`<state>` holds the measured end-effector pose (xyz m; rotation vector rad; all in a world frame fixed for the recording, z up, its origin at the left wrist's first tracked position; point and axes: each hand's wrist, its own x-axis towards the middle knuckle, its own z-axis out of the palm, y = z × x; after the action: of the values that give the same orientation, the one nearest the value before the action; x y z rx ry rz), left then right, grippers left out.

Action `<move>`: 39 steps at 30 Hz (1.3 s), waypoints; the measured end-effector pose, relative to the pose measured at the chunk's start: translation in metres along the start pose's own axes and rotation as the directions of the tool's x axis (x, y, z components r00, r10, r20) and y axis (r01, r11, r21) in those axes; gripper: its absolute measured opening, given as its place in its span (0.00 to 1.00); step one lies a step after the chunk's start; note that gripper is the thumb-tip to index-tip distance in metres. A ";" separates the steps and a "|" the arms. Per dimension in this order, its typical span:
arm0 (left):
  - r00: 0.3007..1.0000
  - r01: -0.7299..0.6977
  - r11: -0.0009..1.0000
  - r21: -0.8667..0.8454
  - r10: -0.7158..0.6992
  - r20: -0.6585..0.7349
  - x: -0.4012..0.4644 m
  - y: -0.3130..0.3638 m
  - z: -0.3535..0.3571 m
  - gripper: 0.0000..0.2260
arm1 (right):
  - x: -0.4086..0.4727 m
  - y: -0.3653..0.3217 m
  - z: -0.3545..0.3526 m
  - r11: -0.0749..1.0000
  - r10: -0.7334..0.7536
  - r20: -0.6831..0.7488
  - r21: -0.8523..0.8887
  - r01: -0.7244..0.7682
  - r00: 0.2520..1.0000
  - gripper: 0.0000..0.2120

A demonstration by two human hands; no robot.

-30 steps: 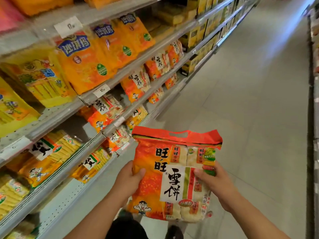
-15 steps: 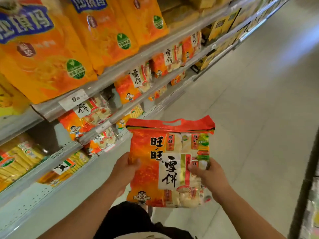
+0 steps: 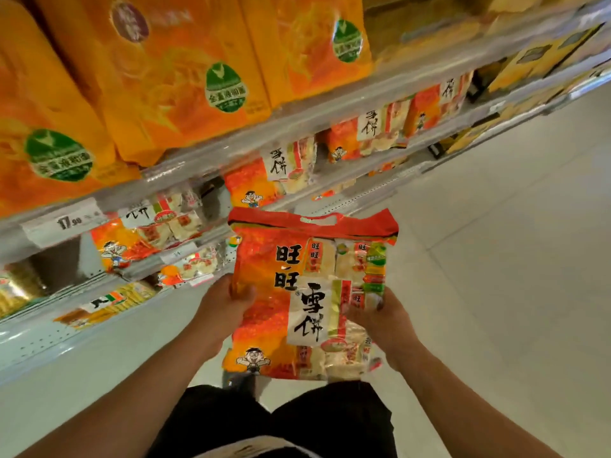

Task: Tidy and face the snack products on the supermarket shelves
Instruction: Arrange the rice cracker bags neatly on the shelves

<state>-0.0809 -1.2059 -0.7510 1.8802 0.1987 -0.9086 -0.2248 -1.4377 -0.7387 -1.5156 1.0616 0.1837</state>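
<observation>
I hold a large orange and red rice cracker bag (image 3: 307, 292) upright in front of me, label facing me, above the aisle floor. My left hand (image 3: 224, 305) grips its left edge with the thumb on the front. My right hand (image 3: 380, 317) grips its right edge, fingers curled over the front. Matching cracker bags (image 3: 264, 180) stand on the middle shelf to the upper left, with more bags (image 3: 363, 133) further along.
Big orange snack bags (image 3: 185, 77) fill the shelf above, behind a price tag (image 3: 66, 223). Lower shelves hold smaller cracker packs (image 3: 145, 233) and yellow packs (image 3: 112, 302). The pale tiled floor (image 3: 496, 226) stretches to the right. My dark trousers (image 3: 271, 421) show below.
My view has moved closer to the shelves and tilted down. The bag stays held in both hands at the same height in front of me.
</observation>
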 end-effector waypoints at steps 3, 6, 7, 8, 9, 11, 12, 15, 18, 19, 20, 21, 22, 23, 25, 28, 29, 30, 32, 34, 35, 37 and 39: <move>0.992 0.055 0.998 0.018 -0.053 -0.117 0.021 -0.008 0.035 0.01 | 0.057 0.002 -0.024 0.997 0.010 0.085 -0.072 -0.004 0.996 0.24; 0.964 0.099 0.992 0.076 -0.077 -0.253 0.055 -0.031 0.073 0.04 | 0.123 0.013 -0.038 0.992 0.023 0.172 -0.127 -0.001 0.985 0.22; 0.961 0.115 0.992 0.056 -0.097 -0.259 0.069 -0.041 0.085 0.03 | 0.145 0.020 -0.041 0.991 0.026 0.204 -0.132 0.002 0.979 0.22; 0.961 0.129 0.991 0.028 -0.118 -0.250 0.084 -0.051 0.096 0.02 | 0.168 0.029 -0.041 0.992 0.023 0.234 -0.126 0.006 0.972 0.22; 0.960 0.148 0.989 0.008 -0.142 -0.241 0.100 -0.063 0.106 0.02 | 0.190 0.041 -0.040 0.992 0.021 0.259 -0.126 0.012 0.966 0.23; 0.959 0.165 0.986 0.005 -0.159 -0.236 0.135 -0.088 0.121 0.05 | 0.233 0.068 -0.029 0.991 0.024 0.288 -0.135 0.016 0.957 0.24; 0.958 0.167 0.986 0.009 -0.160 -0.237 0.155 -0.101 0.126 0.06 | 0.254 0.083 -0.020 0.992 0.033 0.299 -0.129 0.006 0.954 0.25; 0.953 0.170 0.983 0.072 -0.145 -0.268 0.219 -0.141 0.135 0.07 | 0.315 0.126 0.010 0.997 0.044 0.317 -0.072 -0.022 0.947 0.28; 0.957 0.166 0.973 0.158 -0.120 -0.265 0.274 -0.174 0.132 0.05 | 0.361 0.154 0.034 0.998 -0.013 0.353 -0.058 0.036 0.936 0.23; 0.966 0.151 0.973 0.174 -0.108 -0.236 0.291 -0.184 0.128 0.06 | 0.374 0.160 0.040 0.997 -0.034 0.365 -0.056 0.058 0.930 0.22; 0.975 0.134 0.974 0.181 -0.096 -0.201 0.306 -0.194 0.122 0.08 | 0.386 0.164 0.045 0.995 -0.058 0.376 -0.056 0.085 0.925 0.21; 0.983 0.106 0.981 0.165 -0.077 -0.169 0.321 -0.202 0.114 0.10 | 0.399 0.165 0.051 0.992 -0.089 0.383 -0.050 0.117 0.920 0.20; 0.985 0.070 0.992 0.106 -0.052 -0.163 0.338 -0.208 0.107 0.11 | 0.411 0.163 0.055 0.988 -0.120 0.376 -0.045 0.148 0.919 0.20; 0.978 0.036 0.999 0.022 -0.031 -0.204 0.356 -0.213 0.099 0.12 | 0.422 0.160 0.057 0.983 -0.148 0.357 -0.046 0.176 0.922 0.20; 0.920 -0.048 0.995 -0.090 0.008 -0.392 0.399 -0.216 0.084 0.14 | 0.442 0.150 0.059 0.973 -0.201 0.323 -0.041 0.225 0.925 0.19; 0.790 -0.147 0.989 0.019 0.129 -0.600 0.458 -0.206 0.067 0.16 | 0.463 0.142 0.053 0.966 -0.243 0.316 -0.004 0.258 0.917 0.17; 0.746 -0.189 0.981 0.047 0.175 -0.643 0.473 -0.201 0.065 0.15 | 0.468 0.141 0.050 0.966 -0.248 0.315 0.011 0.257 0.916 0.17; 0.707 -0.229 0.972 0.048 0.200 -0.679 0.484 -0.197 0.064 0.16 | 0.471 0.141 0.047 0.965 -0.253 0.312 0.021 0.260 0.916 0.18; 0.671 -0.239 0.971 -0.032 0.142 -0.727 0.499 -0.194 0.064 0.24 | 0.473 0.140 0.044 0.962 -0.264 0.312 0.015 0.273 0.913 0.18; 0.668 -0.124 0.985 -0.122 -0.007 -0.744 0.504 -0.191 0.065 0.33 | 0.469 0.139 0.043 0.964 -0.261 0.313 0.028 0.266 0.913 0.18; 0.664 -0.083 0.986 -0.142 -0.051 -0.746 0.507 -0.191 0.065 0.33 | 0.466 0.140 0.042 0.966 -0.253 0.311 0.031 0.256 0.916 0.19; 0.649 -0.080 0.990 -0.113 -0.034 -0.760 0.510 -0.190 0.061 0.29 | 0.460 0.143 0.041 0.970 -0.236 0.319 0.020 0.243 0.918 0.20; 0.658 -0.096 0.994 -0.053 0.023 -0.753 0.514 -0.192 0.055 0.27 | 0.460 0.144 0.041 0.968 -0.237 0.333 0.003 0.250 0.913 0.19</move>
<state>0.1574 -1.2849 -1.2420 2.0669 0.6665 -0.0023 -0.0445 -1.6152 -1.1514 -1.5724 0.5978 0.2754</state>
